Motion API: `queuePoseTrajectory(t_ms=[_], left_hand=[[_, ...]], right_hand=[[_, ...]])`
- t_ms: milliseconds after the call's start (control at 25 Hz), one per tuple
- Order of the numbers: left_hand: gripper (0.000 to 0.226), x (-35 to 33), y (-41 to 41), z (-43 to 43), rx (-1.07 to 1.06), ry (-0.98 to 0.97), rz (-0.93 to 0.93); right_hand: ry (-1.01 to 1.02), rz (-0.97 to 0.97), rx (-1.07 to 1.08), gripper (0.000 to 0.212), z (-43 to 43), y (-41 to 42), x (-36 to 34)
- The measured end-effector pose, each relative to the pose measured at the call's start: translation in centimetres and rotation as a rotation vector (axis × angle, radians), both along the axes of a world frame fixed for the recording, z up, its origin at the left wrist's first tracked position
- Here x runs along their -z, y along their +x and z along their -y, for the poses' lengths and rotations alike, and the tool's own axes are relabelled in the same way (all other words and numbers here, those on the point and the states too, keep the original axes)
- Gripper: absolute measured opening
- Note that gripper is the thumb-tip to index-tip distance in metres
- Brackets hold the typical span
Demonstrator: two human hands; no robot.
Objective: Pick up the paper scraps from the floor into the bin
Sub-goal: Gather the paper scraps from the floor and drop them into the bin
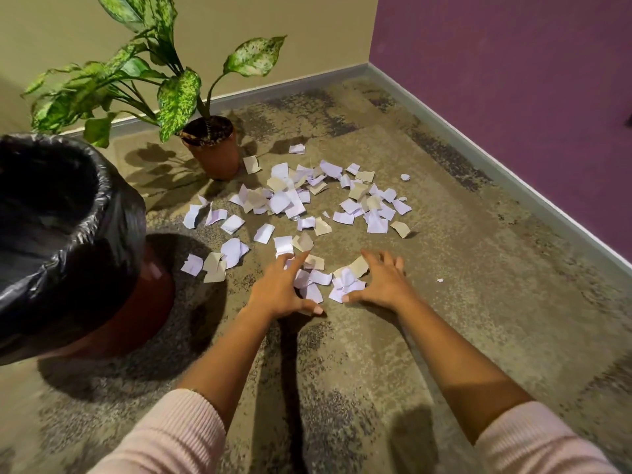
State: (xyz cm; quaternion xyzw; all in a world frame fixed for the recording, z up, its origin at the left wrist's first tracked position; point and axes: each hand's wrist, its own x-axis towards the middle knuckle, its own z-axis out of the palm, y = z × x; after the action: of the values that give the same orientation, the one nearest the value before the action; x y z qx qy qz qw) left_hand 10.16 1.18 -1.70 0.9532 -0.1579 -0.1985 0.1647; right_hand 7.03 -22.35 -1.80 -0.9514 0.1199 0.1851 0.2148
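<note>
At the far left a bin (136,313) stands on the floor (444,302), its red-brown wall showing beneath a black liner bag (113,206) folded over the rim. Behind and just right of it, a potted plant (178,100) with speckled green leaves sits in a terracotta pot (215,152) against the beige wall (307,29).

The paper scraps (290,200), white and tan, lie scattered over the mottled carpet from beside the pot across to the middle of the floor. A few lie near the bin's base, and none can be seen inside the bin.

Nearer the camera, the left hand (280,289) rests palm down on the closest scraps, its fingers (297,261) spread and nearly straight and its thumb on the carpet. It grasps nothing.

A small heap of scraps (345,285) lies between the two hands. The right hand (383,282) arches over the heap's right edge with its fingers (376,260) spread and bent like a claw. Its thumb touches the white pieces, but the hand is not closed around them.

Pink ribbed sleeves (178,436) cover both upper forearms. At the right, a purple wall (513,80) meets the floor along a grey skirting board (478,145).
</note>
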Motion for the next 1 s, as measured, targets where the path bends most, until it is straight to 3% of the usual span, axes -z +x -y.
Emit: queuePoseTrajectory(t_ms=[80,200,320,400,520,720,1000], left_hand=[[0.13,0.3,-0.3,0.3,0.07,0.1,0.019],[0.116,0.8,-0.3,0.8,0.097,0.24,0.059],[0.08,1.1,-0.2,0.8,0.054,0.202,0.112],[0.074,1.2,0.0,0.5,-0.005,0.119,0.144],[0.099,1.2,0.8,-0.3,-0.115,0.051,0.111],[0.146,0.9,3.1,-1.1,-0.087,0.121,0.038],[0.153,1.1,5.9,-0.9,0.077,0.301,-0.02]], right_hand=[[-0.022,-0.085,-0.035,0.124,-0.1,-0.2,0.3],[-0.063,-0.096,-0.119,0.12,-2.2,0.0,0.7],[-0.037,-0.024,-0.197,0.107,-5.2,0.5,1.1],[0.02,0.033,-0.226,0.103,-6.6,0.9,1.2],[0.077,0.09,-0.224,0.113,-7.4,2.1,0.6],[-0.069,-0.016,-0.35,0.135,-7.6,4.8,-0.1],[-0.169,-0.137,-0.442,0.141,-9.1,7.6,0.7]])
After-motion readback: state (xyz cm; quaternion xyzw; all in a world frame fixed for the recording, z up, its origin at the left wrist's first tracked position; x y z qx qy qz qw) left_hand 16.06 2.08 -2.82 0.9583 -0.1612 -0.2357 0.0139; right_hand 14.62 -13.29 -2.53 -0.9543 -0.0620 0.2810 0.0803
